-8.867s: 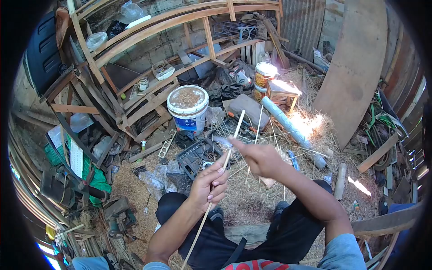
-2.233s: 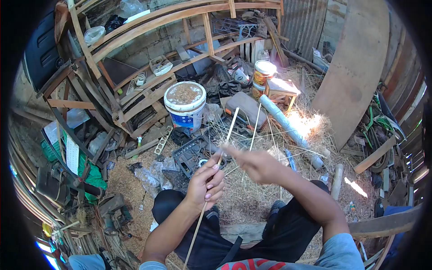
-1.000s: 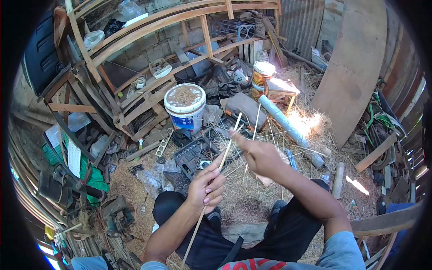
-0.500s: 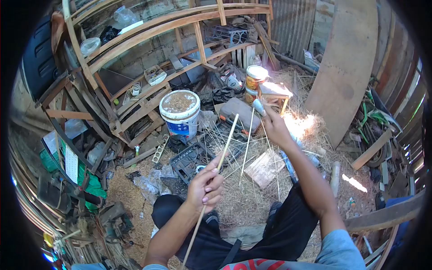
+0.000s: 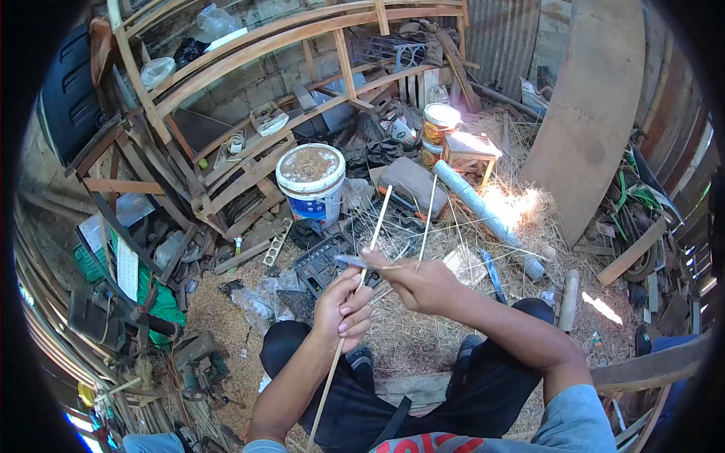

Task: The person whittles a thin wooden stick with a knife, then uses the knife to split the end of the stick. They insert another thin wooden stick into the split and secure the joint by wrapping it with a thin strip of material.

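Note:
In my left hand (image 5: 341, 308) is a long, thin bamboo stick (image 5: 381, 217), gripped with the fingers wrapped round it. It slants from lower left up past the fist. My right hand (image 5: 424, 285) is closed on a small knife (image 5: 350, 261), whose grey blade crosses the stick just above my left thumb. Much of the knife's handle is hidden by the fingers. Beyond the hands, a grey-green pipe (image 5: 483, 211) lies slanted over straw, and several thin sticks rest near it.
A white bucket (image 5: 310, 198) with sawdust on its lid stands ahead left. A tool case (image 5: 321, 263) lies open on the ground, near a wood block (image 5: 464, 264). A small wooden stool (image 5: 472, 147) and stacked paint cans (image 5: 440, 121) are farther back. A curved wooden frame (image 5: 279, 57) spans the back.
My right hand has come down and left, from beside the pipe's upper end to the stick, bringing the knife across it. My left hand keeps its hold on the stick.

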A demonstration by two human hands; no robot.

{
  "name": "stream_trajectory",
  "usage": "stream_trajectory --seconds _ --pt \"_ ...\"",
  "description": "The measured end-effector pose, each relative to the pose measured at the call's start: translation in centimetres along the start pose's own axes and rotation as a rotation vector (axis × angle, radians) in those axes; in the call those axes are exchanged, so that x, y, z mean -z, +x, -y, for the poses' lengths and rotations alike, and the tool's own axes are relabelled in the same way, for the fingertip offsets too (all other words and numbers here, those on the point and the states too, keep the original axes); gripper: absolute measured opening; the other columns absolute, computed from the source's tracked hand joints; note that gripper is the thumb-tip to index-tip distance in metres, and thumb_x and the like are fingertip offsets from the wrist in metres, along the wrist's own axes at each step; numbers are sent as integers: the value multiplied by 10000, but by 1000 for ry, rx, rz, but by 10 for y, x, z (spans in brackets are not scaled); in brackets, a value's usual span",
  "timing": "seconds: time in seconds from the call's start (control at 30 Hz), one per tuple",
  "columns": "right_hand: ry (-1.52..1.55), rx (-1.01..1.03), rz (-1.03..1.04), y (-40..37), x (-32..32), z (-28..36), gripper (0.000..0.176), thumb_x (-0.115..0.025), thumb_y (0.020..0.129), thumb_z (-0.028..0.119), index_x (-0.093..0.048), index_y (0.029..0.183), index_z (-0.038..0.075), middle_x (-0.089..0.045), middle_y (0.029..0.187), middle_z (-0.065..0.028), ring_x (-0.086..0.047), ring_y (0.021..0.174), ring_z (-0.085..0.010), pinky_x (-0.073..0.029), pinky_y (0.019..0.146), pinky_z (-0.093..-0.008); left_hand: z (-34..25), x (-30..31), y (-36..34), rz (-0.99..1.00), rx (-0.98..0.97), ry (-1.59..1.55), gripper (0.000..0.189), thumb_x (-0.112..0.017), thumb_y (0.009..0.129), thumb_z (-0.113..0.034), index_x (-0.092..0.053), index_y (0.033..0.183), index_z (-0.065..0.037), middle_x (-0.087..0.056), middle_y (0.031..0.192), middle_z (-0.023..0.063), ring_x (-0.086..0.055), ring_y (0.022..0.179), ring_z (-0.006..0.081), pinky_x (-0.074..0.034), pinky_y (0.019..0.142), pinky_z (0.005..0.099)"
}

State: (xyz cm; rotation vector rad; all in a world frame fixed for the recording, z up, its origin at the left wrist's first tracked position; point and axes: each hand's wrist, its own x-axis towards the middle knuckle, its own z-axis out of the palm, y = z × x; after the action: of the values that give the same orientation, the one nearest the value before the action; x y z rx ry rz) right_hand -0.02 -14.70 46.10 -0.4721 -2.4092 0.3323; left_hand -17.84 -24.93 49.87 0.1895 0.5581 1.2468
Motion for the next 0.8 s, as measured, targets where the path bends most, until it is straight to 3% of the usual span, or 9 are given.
stream_trajectory --seconds 0.03,0.13,0.37,0.47,0.57,0.63,0.7,0.73,0.8 --pt "-33 -21 -19 2 2 -6 610 -551 894 142 -374 1466 253 -631 709 -116 -640 605 -313 -500 507 -427 0 -1 0 61 10 14 509 -300 1012 -124 -262 1514 -198 -284 512 -44 -246 317 51 -220 272 192" --pt "-64 -208 -71 10 17 -20 403 -563 872 95 -566 1275 100 -673 834 -160 -657 713 -352 -515 602 -430 1 -3 3 186 44 44 512 -290 1008 -118 -259 1514 -193 -281 513 -44 -243 316 55 -221 271 192" --pt "-107 -301 -197 13 10 -80 399 -497 935 148 -516 1334 148 -656 764 -207 -659 697 -384 -502 604 -509 5 3 13 250 107 -44 505 -249 1015 -83 -220 1518 -120 -303 513 -27 -286 331 67 -263 294 207" --pt "84 -752 -290 18 40 -104 378 -467 961 158 -516 1333 113 -652 751 -221 -671 721 -387 -510 644 -509 11 -6 7 250 60 99 508 -256 1006 -102 -253 1512 -144 -286 502 -35 -264 333 64 -241 293 193" --pt "49 -656 -346 20 53 -99 398 -440 981 168 -485 1370 94 -665 794 -221 -679 742 -380 -519 657 -476 5 -3 8 213 6 174 508 -258 1003 -117 -271 1509 -160 -281 496 -38 -252 335 65 -232 293 190" --pt "83 -224 -378 10 20 -86 428 -429 988 177 -447 1408 97 -669 821 -208 -669 742 -385 -516 650 -448 3 -1 9 166 -19 165 499 -267 1006 -128 -285 1504 -161 -284 495 -37 -252 336 66 -237 295 197" --pt "137 -281 81 12 29 -17 397 -512 939 171 -513 1333 127 -667 836 -182 -662 754 -386 -516 640 -466 4 4 11 99 -52 148 501 -276 1008 -138 -278 1508 -169 -286 496 -35 -252 338 66 -235 294 201" --pt "224 -147 22 5 16 -5 245 -590 893 125 -616 1127 57 -664 835 -194 -656 718 -369 -523 625 -428 3 6 11 66 -68 138 502 -281 1009 -142 -275 1510 -173 -287 497 -35 -251 339 65 -235 294 203" --pt "184 -83 113 -2 0 10 262 -613 883 135 -634 1138 80 -685 921 -189 -683 786 -353 -552 680 -426 1 6 9 106 -70 137 506 -300 1018 -159 -255 1521 -196 -301 500 -28 -258 336 72 -227 292 208"
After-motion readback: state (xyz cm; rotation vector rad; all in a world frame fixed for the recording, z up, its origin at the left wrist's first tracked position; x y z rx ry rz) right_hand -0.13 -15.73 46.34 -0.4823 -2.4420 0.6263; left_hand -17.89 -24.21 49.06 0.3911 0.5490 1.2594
